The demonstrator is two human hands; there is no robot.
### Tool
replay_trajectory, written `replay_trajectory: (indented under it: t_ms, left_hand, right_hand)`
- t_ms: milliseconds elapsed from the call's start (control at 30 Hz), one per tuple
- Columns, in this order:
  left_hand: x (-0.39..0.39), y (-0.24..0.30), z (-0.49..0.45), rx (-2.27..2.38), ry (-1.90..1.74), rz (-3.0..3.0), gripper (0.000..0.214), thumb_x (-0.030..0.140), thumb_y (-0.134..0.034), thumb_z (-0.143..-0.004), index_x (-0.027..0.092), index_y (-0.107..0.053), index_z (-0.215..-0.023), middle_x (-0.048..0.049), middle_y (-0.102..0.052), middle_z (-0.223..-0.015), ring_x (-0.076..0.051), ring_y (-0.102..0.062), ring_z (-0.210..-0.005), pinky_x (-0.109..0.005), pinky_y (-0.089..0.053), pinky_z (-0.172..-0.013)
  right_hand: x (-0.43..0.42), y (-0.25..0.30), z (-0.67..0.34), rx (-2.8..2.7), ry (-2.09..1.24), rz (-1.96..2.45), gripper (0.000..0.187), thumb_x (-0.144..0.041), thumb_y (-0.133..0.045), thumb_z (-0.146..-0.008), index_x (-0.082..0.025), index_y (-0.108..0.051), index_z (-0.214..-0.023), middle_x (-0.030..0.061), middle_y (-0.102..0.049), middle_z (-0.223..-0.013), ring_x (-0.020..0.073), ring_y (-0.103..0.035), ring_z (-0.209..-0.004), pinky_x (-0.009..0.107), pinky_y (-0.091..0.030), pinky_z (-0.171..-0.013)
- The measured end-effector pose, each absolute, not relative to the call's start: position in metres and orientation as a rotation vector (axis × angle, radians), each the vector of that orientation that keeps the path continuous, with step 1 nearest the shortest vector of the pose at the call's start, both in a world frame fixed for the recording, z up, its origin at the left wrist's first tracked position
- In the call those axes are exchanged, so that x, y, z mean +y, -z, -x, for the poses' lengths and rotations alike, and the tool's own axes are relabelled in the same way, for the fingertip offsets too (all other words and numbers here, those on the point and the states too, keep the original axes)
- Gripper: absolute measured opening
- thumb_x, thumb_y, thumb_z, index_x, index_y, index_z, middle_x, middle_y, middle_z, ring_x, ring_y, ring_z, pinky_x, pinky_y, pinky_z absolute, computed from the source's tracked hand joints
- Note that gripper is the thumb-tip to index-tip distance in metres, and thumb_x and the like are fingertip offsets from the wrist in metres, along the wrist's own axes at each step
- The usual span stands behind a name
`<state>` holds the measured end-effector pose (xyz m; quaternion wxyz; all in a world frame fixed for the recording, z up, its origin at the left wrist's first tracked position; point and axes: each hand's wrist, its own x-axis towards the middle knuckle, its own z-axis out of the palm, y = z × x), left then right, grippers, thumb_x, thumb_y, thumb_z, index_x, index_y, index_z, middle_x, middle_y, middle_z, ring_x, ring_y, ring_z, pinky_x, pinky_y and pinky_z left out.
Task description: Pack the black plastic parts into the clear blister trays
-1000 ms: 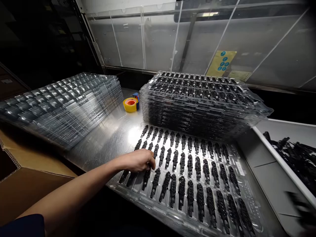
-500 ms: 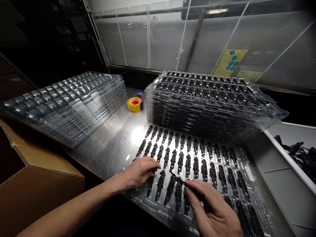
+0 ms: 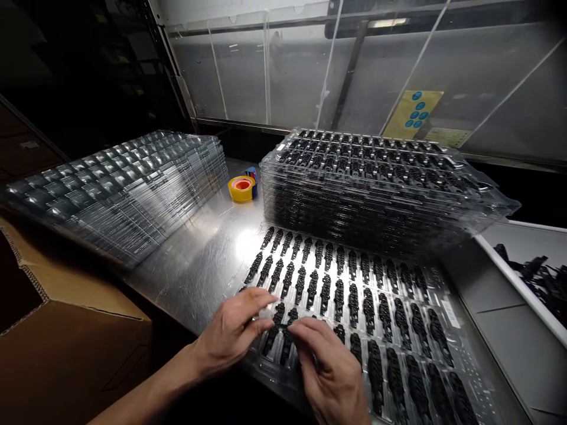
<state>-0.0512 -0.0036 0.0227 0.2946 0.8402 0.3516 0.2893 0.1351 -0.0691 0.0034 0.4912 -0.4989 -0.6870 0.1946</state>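
A clear plastic tray [image 3: 447, 307] lies flat on the steel table, its pockets filled with rows of small black plastic parts [image 3: 354, 298]. My left hand [image 3: 233, 330] rests on the tray's near left corner, fingers stretched toward a black part. My right hand [image 3: 330, 369] sits beside it over the near row, fingers curled down onto a black part [image 3: 287, 336] between both hands. Whether it is gripped or only pressed is hidden by the fingers.
A tall stack of filled trays [image 3: 381, 183] stands behind the flat tray. A slanted stack of empty clear trays [image 3: 119, 189] lies at left. A yellow tape roll [image 3: 241, 188] sits at the back. A cardboard box [image 3: 66, 330] is near left, a white bin with loose black parts [image 3: 538, 280] at right.
My right hand came in from the right carrying a black part and moved left to the near row. My left hand drew back slightly toward the tray's near corner.
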Motion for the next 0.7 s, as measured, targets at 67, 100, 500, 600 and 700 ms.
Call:
replay_trajectory:
  t_ms: [67,100,500,600,700]
  left_hand:
    - [-0.012,-0.03,0.055,0.896,-0.607,-2.177,0.021,0.02,-0.05,-0.093,0.021,-0.065,-0.108,-0.0024,-0.068,-0.089,-0.013,-0.064,-0.08,-0.023,-0.053,-0.075]
    - [-0.017,-0.03,0.057,0.929,-0.579,-2.173,0.02,0.02,-0.049,-0.093,0.021,-0.066,-0.104,-0.001,-0.068,-0.084,-0.012,-0.064,-0.075,-0.022,-0.053,-0.071]
    - [-0.038,0.012,0.047,1.616,-0.486,-2.864,0.025,0.018,-0.042,-0.093,0.008,-0.063,-0.1,-0.0048,-0.06,-0.068,-0.018,-0.058,-0.056,-0.03,-0.049,-0.05]
    - [-0.038,0.01,0.044,1.629,-0.422,-2.9,0.023,0.022,-0.046,-0.092,0.01,-0.063,-0.099,-0.0045,-0.06,-0.068,-0.019,-0.058,-0.057,-0.031,-0.047,-0.051]
    - [-0.039,0.011,0.045,1.617,-0.392,-2.891,0.022,0.024,-0.047,-0.091,0.011,-0.063,-0.099,-0.0043,-0.061,-0.068,-0.019,-0.058,-0.057,-0.031,-0.046,-0.052]
  right_hand:
    - [-0.061,-0.004,-0.126,-1.703,-0.573,1.114,0.028,-0.008,-0.042,-0.09,-0.02,-0.066,-0.101,0.0062,-0.067,-0.097,0.014,-0.066,-0.088,0.023,-0.057,-0.075]
    - [-0.058,-0.004,-0.124,-1.723,-0.579,1.097,0.03,-0.008,-0.042,-0.091,-0.02,-0.065,-0.104,0.0068,-0.066,-0.1,0.0145,-0.065,-0.092,0.024,-0.057,-0.077]
    - [-0.085,0.026,-0.17,-1.958,0.048,1.681,0.02,-0.031,-0.054,-0.09,-0.018,-0.065,-0.101,0.0086,-0.061,-0.089,0.0239,-0.054,-0.084,0.04,-0.048,-0.068]
    - [-0.08,0.029,-0.152,-1.983,0.045,1.741,0.018,-0.026,-0.049,-0.091,-0.019,-0.064,-0.1,0.009,-0.062,-0.094,0.0252,-0.052,-0.086,0.041,-0.045,-0.07]
    - [-0.079,0.031,-0.145,-2.044,0.028,1.688,0.019,-0.021,-0.049,-0.091,-0.021,-0.061,-0.106,0.0064,-0.063,-0.104,0.0261,-0.051,-0.093,0.039,-0.043,-0.073]
